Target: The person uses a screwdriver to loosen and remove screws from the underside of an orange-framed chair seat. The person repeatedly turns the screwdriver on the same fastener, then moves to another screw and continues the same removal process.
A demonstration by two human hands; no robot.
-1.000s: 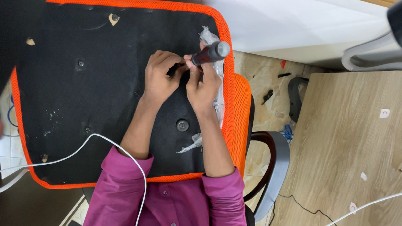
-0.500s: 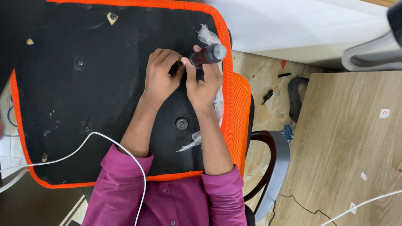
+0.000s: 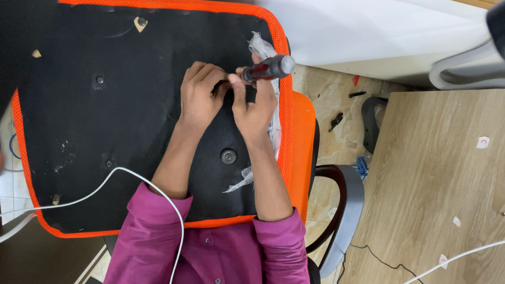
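Tilted a little further right than a moment back, the screwdriver [image 3: 265, 69] sits over the upper right of the black seat base [image 3: 114, 104], tip hidden between both hands. Right hand [image 3: 254, 108] has its grip wrapped on the handle; left hand [image 3: 200, 94] pinches near the tip. Best kept square to the screw, pressed firmly. 1 bolt [image 3: 228, 156] lies below the hands.
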